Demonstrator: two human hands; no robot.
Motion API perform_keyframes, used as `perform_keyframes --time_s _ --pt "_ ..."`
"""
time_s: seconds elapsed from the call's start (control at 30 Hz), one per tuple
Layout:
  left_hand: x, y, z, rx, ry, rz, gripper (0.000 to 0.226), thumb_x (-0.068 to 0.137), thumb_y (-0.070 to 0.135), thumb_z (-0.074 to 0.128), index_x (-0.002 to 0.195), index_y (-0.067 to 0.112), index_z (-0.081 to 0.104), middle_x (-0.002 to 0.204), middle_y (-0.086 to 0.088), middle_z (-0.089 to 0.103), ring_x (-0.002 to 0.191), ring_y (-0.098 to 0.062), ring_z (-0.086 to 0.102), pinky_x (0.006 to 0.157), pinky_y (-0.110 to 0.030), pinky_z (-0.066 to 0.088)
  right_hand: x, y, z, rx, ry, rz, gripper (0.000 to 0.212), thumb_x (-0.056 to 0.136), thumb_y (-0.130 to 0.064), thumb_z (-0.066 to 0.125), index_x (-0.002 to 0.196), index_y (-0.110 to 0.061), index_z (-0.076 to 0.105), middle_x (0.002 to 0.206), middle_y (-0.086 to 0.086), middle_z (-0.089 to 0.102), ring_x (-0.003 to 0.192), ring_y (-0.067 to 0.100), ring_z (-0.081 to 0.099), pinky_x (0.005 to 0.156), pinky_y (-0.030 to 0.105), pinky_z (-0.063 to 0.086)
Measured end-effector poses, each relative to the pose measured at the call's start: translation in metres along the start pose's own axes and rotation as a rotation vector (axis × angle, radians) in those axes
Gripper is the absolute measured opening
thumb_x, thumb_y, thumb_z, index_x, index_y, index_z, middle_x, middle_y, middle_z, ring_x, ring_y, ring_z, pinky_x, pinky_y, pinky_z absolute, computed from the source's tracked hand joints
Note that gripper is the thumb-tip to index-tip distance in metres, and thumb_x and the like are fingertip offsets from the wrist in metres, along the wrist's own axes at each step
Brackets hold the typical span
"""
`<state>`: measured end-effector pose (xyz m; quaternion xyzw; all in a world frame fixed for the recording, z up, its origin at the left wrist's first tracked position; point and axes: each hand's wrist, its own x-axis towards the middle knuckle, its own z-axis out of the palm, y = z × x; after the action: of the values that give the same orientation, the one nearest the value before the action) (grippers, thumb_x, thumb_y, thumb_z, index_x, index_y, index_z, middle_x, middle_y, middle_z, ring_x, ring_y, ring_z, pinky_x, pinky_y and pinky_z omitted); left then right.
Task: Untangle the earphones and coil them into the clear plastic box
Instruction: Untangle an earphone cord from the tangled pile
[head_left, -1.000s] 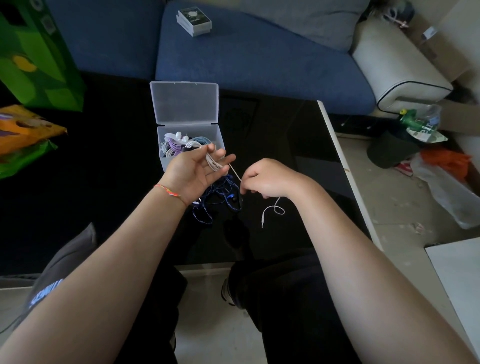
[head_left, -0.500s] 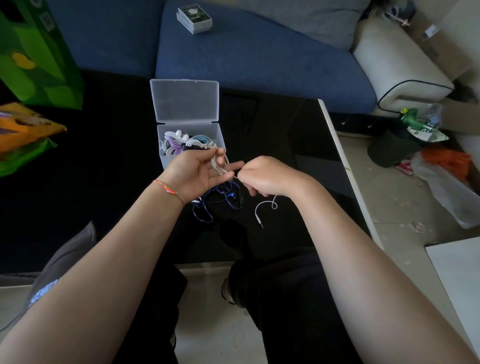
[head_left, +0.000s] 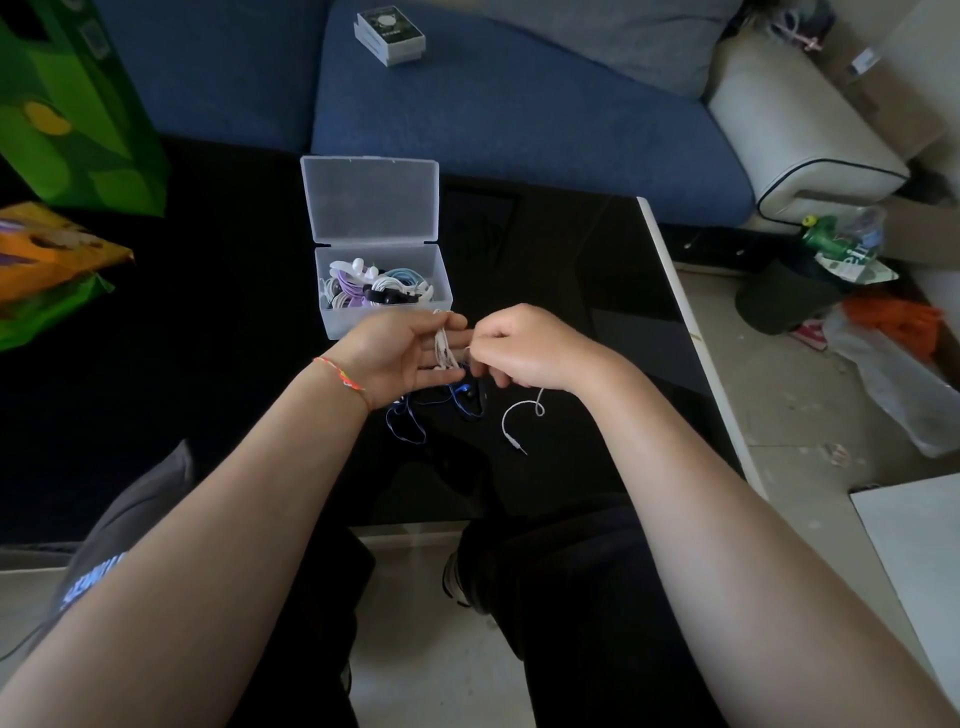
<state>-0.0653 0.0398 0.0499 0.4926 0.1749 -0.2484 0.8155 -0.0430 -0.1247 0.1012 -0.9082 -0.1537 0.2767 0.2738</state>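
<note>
The clear plastic box (head_left: 332, 322) stands open on the black table, lid tipped back, with several coiled earphones in white, purple and light blue inside. Just in front of it my left hand (head_left: 400, 351) lies palm up, fingers straight, with white earphone cord (head_left: 444, 348) wound in loops around them. My right hand (head_left: 524, 348) pinches the same cord right beside those fingers. The cord's free end with the jack plug (head_left: 514, 441) hangs down onto the table. Blue earphones (head_left: 462, 397) lie tangled on the table under my hands.
The black table (head_left: 571, 291) ends in a white edge at the right. A blue sofa with a small boxed item (head_left: 390, 34) lies beyond. Green and orange bags (head_left: 57, 156) sit at the left. Floor clutter and a dark bin (head_left: 784, 296) are at the right.
My right hand has moved closer to my left fingers, and more white cord is wound around them. The loose tail with the plug has grown shorter.
</note>
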Motion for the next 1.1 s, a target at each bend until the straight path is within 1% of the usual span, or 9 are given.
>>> perform_keyframes --time_s 0.17,0.23,0.33,0.4,0.57,0.67,0.87,1.0,1.1 --pt "0.001 -0.005 0.002 0.073 -0.004 0.016 0.026 0.105 0.02 0.042 0.098 0.014 0.066 0.093 -0.001 0.075 0.09 -0.015 0.074 0.069 -0.029 0.056 0.003 0.006 -0.001 -0.06 0.157 -0.07 0.02 0.095 -0.014 0.056 0.092 -0.02 0.075 0.069 -0.007 0.064 0.07 0.013 0.062 0.065 0.028 0.05" --pt "0.001 -0.006 0.005 0.044 -0.015 0.041 0.025 0.105 0.02 0.043 0.1 0.015 0.067 0.087 0.001 0.074 0.081 -0.011 0.071 0.069 -0.028 0.056 0.003 0.005 0.0 -0.066 0.117 -0.091 0.018 0.095 -0.014 0.057 0.093 -0.016 0.075 0.073 -0.001 0.066 0.07 0.016 0.063 0.067 0.031 0.051" --pt "0.001 -0.01 0.008 -0.024 -0.038 0.065 0.024 0.104 0.02 0.044 0.102 0.015 0.068 0.083 0.0 0.072 0.07 -0.01 0.066 0.062 -0.022 0.056 0.001 0.002 0.004 -0.031 0.062 -0.147 0.016 0.095 -0.014 0.061 0.095 -0.015 0.076 0.065 -0.006 0.061 0.057 0.0 0.054 0.06 0.017 0.044" --pt "0.0 -0.012 0.011 -0.018 -0.046 0.076 0.023 0.104 0.02 0.044 0.1 0.015 0.066 0.079 0.001 0.071 0.07 -0.011 0.064 0.061 -0.02 0.054 0.001 0.001 0.004 -0.013 0.077 -0.168 0.016 0.094 -0.013 0.062 0.093 -0.016 0.077 0.063 -0.008 0.061 0.056 -0.001 0.054 0.059 0.014 0.043" --pt "0.0 -0.014 0.015 0.07 -0.009 0.075 0.025 0.104 0.019 0.044 0.09 0.011 0.062 0.065 -0.003 0.063 0.056 -0.011 0.057 0.041 -0.018 0.042 0.004 0.006 0.002 -0.021 0.231 -0.148 0.009 0.089 -0.017 0.068 0.085 -0.018 0.077 0.07 -0.003 0.068 0.066 0.009 0.06 0.063 0.027 0.049" --pt "0.0 -0.015 0.014 0.175 -0.092 0.059 0.029 0.105 0.022 0.041 0.091 0.009 0.063 0.062 -0.001 0.047 0.056 -0.011 0.039 0.04 -0.017 0.029 0.004 0.009 -0.003 -0.039 0.307 -0.128 0.003 0.084 -0.022 0.076 0.083 -0.021 0.073 0.075 -0.007 0.064 0.07 0.009 0.059 0.06 0.023 0.046" --pt "-0.002 -0.012 0.013 0.207 -0.223 0.006 0.033 0.105 0.029 0.042 0.103 0.007 0.066 0.066 0.005 0.038 0.056 -0.005 0.032 0.041 -0.014 0.023 0.005 0.013 -0.009 0.071 0.291 -0.151 0.028 0.09 -0.012 0.066 0.114 -0.025 0.064 0.079 -0.006 0.057 0.066 0.004 0.052 0.062 0.015 0.042" --pt "-0.002 -0.01 0.01 0.175 -0.227 0.041 0.028 0.104 0.021 0.043 0.102 0.007 0.067 0.067 0.005 0.035 0.058 -0.005 0.03 0.04 -0.013 0.022 0.007 0.017 -0.013 0.167 0.304 -0.137 0.027 0.09 -0.014 0.07 0.114 -0.025 0.065 0.087 0.004 0.062 0.076 0.01 0.058 0.078 0.026 0.047" --pt "0.0 -0.008 0.006 0.261 -0.13 0.05 0.028 0.104 0.022 0.045 0.096 0.007 0.067 0.062 0.005 0.034 0.052 -0.004 0.03 0.039 -0.013 0.02 0.006 0.023 -0.016 0.093 0.311 -0.079 0.023 0.095 -0.015 0.063 0.115 -0.025 0.066 0.092 0.001 0.07 0.08 0.006 0.063 0.074 0.021 0.046"
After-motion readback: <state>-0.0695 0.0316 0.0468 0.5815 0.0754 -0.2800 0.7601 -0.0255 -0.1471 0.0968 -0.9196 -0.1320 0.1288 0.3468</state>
